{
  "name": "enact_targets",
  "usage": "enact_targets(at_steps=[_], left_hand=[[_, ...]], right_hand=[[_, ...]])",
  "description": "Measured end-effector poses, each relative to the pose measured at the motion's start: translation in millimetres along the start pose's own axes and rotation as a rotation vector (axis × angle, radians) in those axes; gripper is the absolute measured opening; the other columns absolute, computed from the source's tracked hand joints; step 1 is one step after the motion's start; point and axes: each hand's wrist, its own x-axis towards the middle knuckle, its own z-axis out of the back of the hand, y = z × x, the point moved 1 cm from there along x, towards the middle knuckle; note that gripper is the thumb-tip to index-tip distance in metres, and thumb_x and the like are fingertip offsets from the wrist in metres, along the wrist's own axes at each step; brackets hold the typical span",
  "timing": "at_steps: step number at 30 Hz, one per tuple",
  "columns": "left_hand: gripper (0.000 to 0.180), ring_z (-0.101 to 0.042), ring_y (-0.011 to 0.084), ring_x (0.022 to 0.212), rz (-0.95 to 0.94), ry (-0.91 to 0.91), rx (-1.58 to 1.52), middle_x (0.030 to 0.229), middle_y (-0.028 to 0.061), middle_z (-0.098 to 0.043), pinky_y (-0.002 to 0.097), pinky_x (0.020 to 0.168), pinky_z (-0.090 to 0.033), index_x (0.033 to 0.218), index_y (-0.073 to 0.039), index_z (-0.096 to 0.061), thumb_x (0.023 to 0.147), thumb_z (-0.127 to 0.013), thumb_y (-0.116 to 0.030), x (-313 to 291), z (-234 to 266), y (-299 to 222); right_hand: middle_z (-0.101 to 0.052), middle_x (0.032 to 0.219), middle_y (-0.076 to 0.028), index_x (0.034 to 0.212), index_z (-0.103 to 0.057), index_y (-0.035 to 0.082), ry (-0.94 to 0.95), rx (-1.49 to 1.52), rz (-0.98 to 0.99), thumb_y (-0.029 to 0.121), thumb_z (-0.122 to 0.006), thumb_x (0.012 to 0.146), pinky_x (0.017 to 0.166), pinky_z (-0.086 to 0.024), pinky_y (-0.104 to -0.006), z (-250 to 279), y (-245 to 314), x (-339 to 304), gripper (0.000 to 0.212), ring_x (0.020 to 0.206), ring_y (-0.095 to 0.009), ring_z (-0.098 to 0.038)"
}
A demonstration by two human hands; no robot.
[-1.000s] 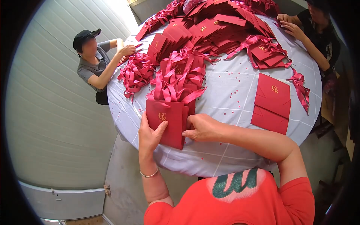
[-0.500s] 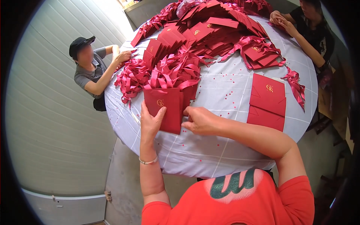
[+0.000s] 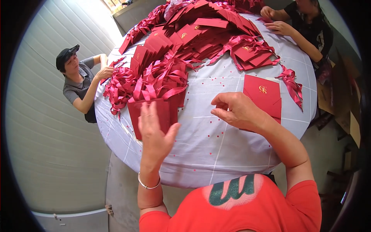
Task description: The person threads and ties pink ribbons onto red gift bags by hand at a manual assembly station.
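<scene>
The left hand (image 3: 154, 135) is raised with fingers spread, empty, just in front of a red bag (image 3: 152, 116) with ribbon handles standing on the worktop (image 3: 216, 154). The right hand (image 3: 235, 110), loosely curled and holding nothing, hovers beside flat red envelopes (image 3: 264, 96) with a gold emblem. White cloth lies bare between them.

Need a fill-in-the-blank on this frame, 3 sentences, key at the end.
1. The left hand is raised open in front of a red paper bag with ribbon handles; on its wrist sits a thin ____.
2. The right hand hovers, fingers curled, over a flat red ____ bearing a gold emblem.
3. The round table is covered by a ____ cloth.

Missing words: bracelet; envelope; white
</scene>
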Motion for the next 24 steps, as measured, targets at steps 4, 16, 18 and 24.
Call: enact_targets(at_steps=[4,16,18,24], left_hand=[[0.088,-0.034,0.0473,0.139,-0.21,0.17,-0.009,0.146,0.0367,-0.035,0.059,0.113,-0.024,0.143,0.008,-0.036,0.078,-0.08,-0.03,17.5,-31.4,-36.3],[0.083,-0.033,0.0472,0.14,-0.368,0.418,-0.089,0.146,0.0359,-0.037,0.0577,0.115,-0.023,0.142,0.011,-0.035,0.081,-0.076,-0.028,-10.5,-102.6,-70.8],[0.081,-0.035,0.0477,0.139,-0.376,0.427,-0.11,0.145,0.0351,-0.039,0.0583,0.115,-0.024,0.141,0.012,-0.037,0.082,-0.075,-0.029,-9.7,-101.6,-70.5],[0.078,-0.037,0.0467,0.138,-0.399,0.442,-0.114,0.144,0.0327,-0.043,0.0554,0.115,-0.025,0.14,0.011,-0.039,0.082,-0.075,-0.028,-5.8,-96.4,-67.2]], right_hand=[[-0.07,0.087,-0.015,0.102,-0.068,-0.001,-0.116,-0.087,0.044,0.016,-0.071,0.088,0.07,-0.055,-0.0361,-4.6,-18.0,-2.6,0.023,0.078,-0.027,-0.07],[-0.064,0.095,-0.015,0.095,-0.068,0.002,-0.082,-0.432,0.117,0.016,-0.069,0.082,0.072,-0.054,-0.0449,-13.0,-54.3,-1.0,0.019,0.085,-0.035,-0.066],[-0.062,0.098,-0.016,0.094,-0.067,0.002,-0.02,-0.442,0.034,0.015,-0.068,0.082,0.073,-0.054,-0.0457,-13.6,-51.0,-3.8,0.018,0.085,-0.037,-0.066],[-0.061,0.099,-0.016,0.094,-0.065,0.001,-0.036,-0.422,0.027,0.015,-0.068,0.082,0.073,-0.054,-0.0462,-17.4,-51.9,-5.6,0.019,0.084,-0.037,-0.065]])
